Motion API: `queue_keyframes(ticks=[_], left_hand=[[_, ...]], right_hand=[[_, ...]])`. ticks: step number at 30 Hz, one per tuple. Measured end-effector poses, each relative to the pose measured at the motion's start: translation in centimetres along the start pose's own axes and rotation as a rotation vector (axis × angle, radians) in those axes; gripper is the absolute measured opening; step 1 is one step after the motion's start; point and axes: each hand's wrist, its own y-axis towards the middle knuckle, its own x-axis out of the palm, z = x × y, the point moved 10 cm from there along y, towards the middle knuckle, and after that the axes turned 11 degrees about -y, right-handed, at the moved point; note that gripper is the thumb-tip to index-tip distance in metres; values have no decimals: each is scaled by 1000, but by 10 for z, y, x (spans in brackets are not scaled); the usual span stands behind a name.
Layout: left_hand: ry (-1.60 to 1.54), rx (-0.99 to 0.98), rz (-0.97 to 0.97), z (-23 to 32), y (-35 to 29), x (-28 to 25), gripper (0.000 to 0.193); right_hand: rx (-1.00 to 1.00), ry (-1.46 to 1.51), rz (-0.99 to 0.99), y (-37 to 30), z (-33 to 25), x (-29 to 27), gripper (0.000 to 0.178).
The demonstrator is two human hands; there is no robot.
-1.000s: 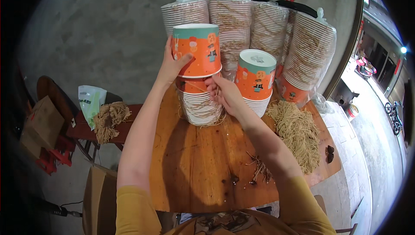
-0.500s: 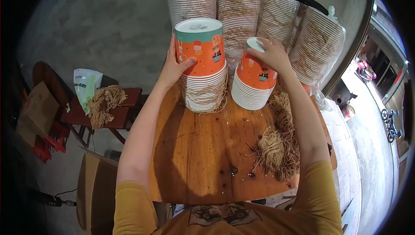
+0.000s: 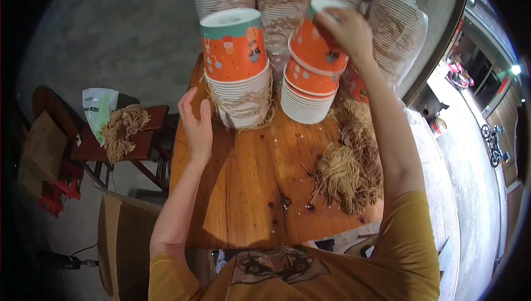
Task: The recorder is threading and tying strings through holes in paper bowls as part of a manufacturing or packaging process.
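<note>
An orange paper bucket with a green band and a white base (image 3: 314,45) is upside down in my right hand (image 3: 353,34), whose fingers grip it near the top. It is raised partly off the right stack of nested paper buckets (image 3: 307,105); another orange bucket shows just below it. My left hand (image 3: 197,131) is open and holds nothing, beside the taller left stack of paper buckets (image 3: 235,60). Tan strands hang around the white rims of that left stack. Both stacks stand upside down on the wooden table (image 3: 238,190).
Bundles of tan stringy fibre (image 3: 348,176) lie on the table's right side. Tall plastic-wrapped bucket stacks (image 3: 285,10) stand behind. To the left, a dark red bench (image 3: 138,140) carries more fibre and a white-green bag (image 3: 99,107). A cardboard box (image 3: 124,234) is at lower left.
My right hand has lifted a bucket upward from the right stack. My left hand has let go of the left stack and moved down and left. The view has shifted slightly.
</note>
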Motion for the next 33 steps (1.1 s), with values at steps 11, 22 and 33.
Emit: queue_keyframes(ticks=[11, 22, 33], left_hand=[[-1005, -375, -320, 154, -40, 79, 60], [469, -54, -1057, 122, -104, 50, 23], [504, -22, -1122, 108, -120, 51, 24]], right_hand=[[134, 1016, 18, -142, -56, -88, 47], [-285, 254, -535, -308, -42, 24, 10], [-174, 168, -472, -315, -57, 23, 14]])
